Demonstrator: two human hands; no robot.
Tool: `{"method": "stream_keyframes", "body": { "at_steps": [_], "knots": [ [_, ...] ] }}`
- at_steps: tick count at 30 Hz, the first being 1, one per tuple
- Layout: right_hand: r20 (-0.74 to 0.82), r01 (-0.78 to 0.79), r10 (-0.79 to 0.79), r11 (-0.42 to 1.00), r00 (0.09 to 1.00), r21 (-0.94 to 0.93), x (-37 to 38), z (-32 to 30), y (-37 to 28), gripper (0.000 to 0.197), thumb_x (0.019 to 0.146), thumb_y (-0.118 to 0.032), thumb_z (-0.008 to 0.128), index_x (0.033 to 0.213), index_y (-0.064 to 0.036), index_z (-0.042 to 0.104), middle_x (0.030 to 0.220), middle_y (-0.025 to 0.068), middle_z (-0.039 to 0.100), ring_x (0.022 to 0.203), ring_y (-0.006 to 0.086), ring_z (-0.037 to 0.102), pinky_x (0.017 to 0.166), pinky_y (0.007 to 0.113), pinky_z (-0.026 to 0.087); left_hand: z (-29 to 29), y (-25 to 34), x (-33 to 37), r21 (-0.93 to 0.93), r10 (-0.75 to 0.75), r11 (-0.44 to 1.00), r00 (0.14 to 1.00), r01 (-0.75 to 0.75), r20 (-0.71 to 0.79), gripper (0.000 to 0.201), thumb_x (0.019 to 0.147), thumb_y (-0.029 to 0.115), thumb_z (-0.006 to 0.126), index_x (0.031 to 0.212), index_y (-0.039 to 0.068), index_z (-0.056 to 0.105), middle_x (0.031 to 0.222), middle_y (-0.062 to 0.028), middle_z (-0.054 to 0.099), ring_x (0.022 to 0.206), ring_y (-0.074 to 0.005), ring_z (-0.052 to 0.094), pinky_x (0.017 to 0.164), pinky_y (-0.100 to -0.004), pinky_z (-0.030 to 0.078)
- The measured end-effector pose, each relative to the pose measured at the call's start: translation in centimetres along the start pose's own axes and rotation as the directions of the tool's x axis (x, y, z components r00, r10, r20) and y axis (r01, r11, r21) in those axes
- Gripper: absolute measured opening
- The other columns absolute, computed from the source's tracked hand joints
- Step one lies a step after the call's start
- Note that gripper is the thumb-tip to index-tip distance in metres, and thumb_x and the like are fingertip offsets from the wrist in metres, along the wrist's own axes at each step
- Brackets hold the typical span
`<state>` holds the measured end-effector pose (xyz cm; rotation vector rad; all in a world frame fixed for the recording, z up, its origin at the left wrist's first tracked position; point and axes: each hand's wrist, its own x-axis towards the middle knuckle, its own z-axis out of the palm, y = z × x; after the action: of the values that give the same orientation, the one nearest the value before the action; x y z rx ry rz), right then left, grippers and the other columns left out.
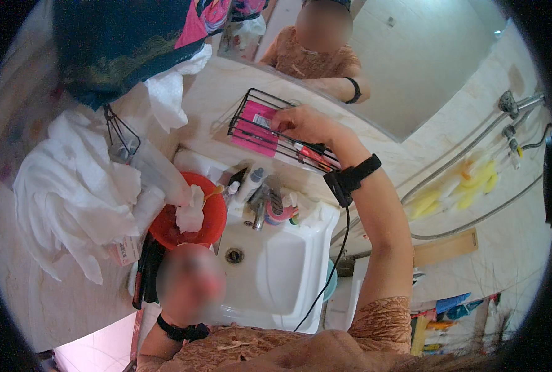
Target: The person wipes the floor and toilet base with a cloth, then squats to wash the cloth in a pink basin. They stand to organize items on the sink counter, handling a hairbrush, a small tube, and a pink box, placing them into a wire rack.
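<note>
Reaching rack (239,111): right hand (307,124); pink packet (255,139), white label (261,120); left hand (190,282) blurred; grips unclear

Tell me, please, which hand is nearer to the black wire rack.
Right. The right hand is right at the wire rack; the left hand is well away from it, near the red basin.

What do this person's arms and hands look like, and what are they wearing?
The right hand is bare; its wrist wears a black strap with a boxy device and thin black cable. The right sleeve is orange-brown and textured. The left hand is blurred, with a black wristband.
</note>
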<state>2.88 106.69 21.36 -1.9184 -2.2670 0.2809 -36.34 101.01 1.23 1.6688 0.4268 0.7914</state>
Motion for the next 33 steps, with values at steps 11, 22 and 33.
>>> {"method": "stream_keyframes", "body": {
  "at_steps": [11, 22, 33],
  "knots": [
    [-0.221, -0.148, 0.161, 0.986, 0.962, 0.073, -2.3, -2.7, -2.5, 0.009, 0.076, -0.008, 0.056, 0.083, -0.0033, 0.058, 0.075, 0.0113, 0.059, 0.070, 0.0217, 0.056, 0.064, 0.032, 0.045, 0.8, -0.5, 0.9, -0.830, -0.390, 0.484, 0.917, 0.279, 0.081, 0.029, 0.082, 0.014, 0.058, 0.109, 0.008, 0.051, 0.098, -0.0095, 0.055, 0.085, -0.0243, 0.051, 0.077, -0.0375, 0.040],
    [-0.245, 0.339, -0.309, 0.937, 0.919, 0.091, -9.2, 6.2, -15.4, 0.022, 0.069, -0.009, 0.057, 0.090, -0.0038, 0.055, 0.083, 0.0114, 0.052, 0.079, 0.0280, 0.053, 0.069, 0.036, 0.046, 2.3, 0.9, 2.4, -0.939, -0.264, 0.073, 0.914, 0.337, 0.308, 0.021, 0.084, 0.015, 0.056, 0.104, 0.008, 0.054, 0.086, -0.0081, 0.057, 0.072, -0.0200, 0.052, 0.068, -0.0337, 0.041],
    [-0.211, 0.282, -0.265, 0.958, 0.941, 0.055, -12.0, 13.3, -18.9, 0.012, 0.068, -0.010, 0.055, 0.078, -0.0032, 0.053, 0.077, 0.0108, 0.051, 0.071, 0.0281, 0.052, 0.062, 0.037, 0.046, 4.7, 1.8, 2.7, -0.883, 0.021, -0.257, 0.916, 0.393, 0.401, 0.014, 0.087, 0.015, 0.055, 0.099, 0.009, 0.057, 0.075, -0.0067, 0.060, 0.059, -0.0157, 0.052, 0.058, -0.0300, 0.042]
  ]
}}
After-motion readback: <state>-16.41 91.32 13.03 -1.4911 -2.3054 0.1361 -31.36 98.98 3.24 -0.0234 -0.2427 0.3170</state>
